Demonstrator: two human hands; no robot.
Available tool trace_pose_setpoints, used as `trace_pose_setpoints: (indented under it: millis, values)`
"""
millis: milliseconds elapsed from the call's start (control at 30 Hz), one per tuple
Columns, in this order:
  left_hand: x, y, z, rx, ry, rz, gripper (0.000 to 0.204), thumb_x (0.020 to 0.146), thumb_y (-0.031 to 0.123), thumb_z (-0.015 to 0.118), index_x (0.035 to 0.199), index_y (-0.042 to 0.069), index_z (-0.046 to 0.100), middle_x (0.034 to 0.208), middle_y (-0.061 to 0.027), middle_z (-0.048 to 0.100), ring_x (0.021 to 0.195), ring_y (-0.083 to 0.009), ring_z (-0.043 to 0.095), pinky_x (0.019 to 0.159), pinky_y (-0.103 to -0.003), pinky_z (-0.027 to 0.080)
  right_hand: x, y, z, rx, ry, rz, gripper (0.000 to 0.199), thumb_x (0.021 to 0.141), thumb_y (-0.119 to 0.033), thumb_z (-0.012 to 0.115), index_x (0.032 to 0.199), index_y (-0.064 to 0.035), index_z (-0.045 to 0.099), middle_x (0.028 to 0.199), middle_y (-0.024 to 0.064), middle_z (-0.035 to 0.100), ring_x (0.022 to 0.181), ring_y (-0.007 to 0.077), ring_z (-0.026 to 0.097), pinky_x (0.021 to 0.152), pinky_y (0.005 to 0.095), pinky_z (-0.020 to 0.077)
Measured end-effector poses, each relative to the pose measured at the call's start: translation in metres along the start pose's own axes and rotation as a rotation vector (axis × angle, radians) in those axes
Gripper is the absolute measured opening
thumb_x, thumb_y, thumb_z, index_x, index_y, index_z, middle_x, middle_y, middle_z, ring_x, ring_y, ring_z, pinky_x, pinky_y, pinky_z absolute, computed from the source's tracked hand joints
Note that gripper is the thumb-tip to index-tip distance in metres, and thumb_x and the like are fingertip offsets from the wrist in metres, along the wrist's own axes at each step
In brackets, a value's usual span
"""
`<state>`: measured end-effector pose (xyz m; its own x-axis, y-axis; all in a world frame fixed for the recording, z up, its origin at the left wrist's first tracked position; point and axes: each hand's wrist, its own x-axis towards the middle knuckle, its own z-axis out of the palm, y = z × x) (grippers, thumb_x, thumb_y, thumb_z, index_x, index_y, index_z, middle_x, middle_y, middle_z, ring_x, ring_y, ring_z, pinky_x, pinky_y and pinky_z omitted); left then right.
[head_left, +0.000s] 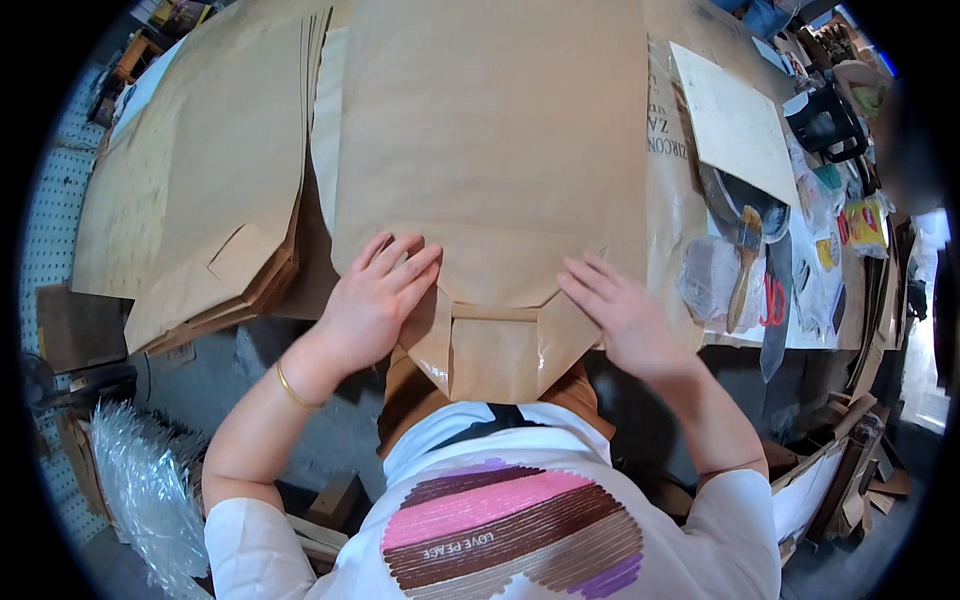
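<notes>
At the near table edge, both hands press flat with fingers spread, holding nothing, the left hand (375,300) and right hand (625,318) flanking the folded bottom flap (495,350) of a brown paper bag (490,150) whose long axis runs away, far.

Single head view, looking steeply down, close over workbench (700,60).
</notes>
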<state>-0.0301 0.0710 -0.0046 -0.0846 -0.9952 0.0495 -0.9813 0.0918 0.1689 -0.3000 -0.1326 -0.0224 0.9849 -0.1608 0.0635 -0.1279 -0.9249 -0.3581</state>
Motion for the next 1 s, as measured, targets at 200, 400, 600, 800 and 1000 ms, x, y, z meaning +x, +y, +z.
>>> trace_pose_setpoints:
  millis: [200,400,600,800,1000]
  values:
    - [0.002,-0.003,0.003,-0.570,-0.140,-0.019,0.035,0.082,0.008,0.053,0.115,0.003,0.062,0.145,-0.0142,0.045,0.139,-0.0404,0.029,0.115,-0.057,0.015,-0.042,-0.010,0.031,0.072,0.198,0.188,0.041,0.066,0.003,0.056,0.107,-0.0001,0.060,0.106,0.0162,0.058,0.101,0.0350,0.056,0.087,0.0442,0.0460]
    - [-0.005,0.001,-0.016,-0.516,-0.177,-0.010,0.034,0.073,0.023,0.063,0.100,0.003,0.068,0.153,-0.0214,0.029,0.142,-0.0438,0.021,0.115,-0.056,0.013,-0.026,-0.034,0.032,0.185,0.322,0.185,0.031,0.066,-0.007,0.071,0.097,-0.0034,0.065,0.093,0.0116,0.063,0.092,0.0306,0.060,0.082,0.0413,0.0483]
    - [0.004,-0.008,-0.005,-0.705,0.063,-0.282,0.015,0.071,0.002,0.069,0.084,0.000,0.064,0.122,-0.0171,0.056,0.114,-0.0329,0.052,0.098,-0.039,0.041,-0.004,-0.008,0.020,0.438,0.378,0.404,0.008,0.075,-0.006,0.073,0.077,-0.0045,0.065,0.078,0.0081,0.062,0.080,0.0261,0.057,0.070,0.0361,0.0457]
    - [0.025,-0.004,0.036,-0.545,0.292,-0.481,0.021,0.080,0.006,0.070,0.072,0.000,0.052,0.079,-0.0102,0.051,0.078,-0.0262,0.050,0.067,-0.036,0.041,0.026,0.003,0.041,0.494,0.412,0.499,0.017,0.077,-0.014,0.074,0.072,-0.0027,0.061,0.075,0.0086,0.057,0.075,0.0267,0.053,0.069,0.0347,0.0433]
    - [0.050,0.011,0.036,-0.092,0.207,-0.642,0.029,0.080,0.029,0.073,0.075,0.004,0.058,0.077,-0.0120,0.057,0.074,-0.0321,0.056,0.065,-0.044,0.044,0.044,-0.006,0.041,0.112,0.357,0.660,0.032,0.077,-0.027,0.077,0.067,-0.0041,0.056,0.072,0.0101,0.058,0.067,0.0311,0.055,0.059,0.0411,0.0442]
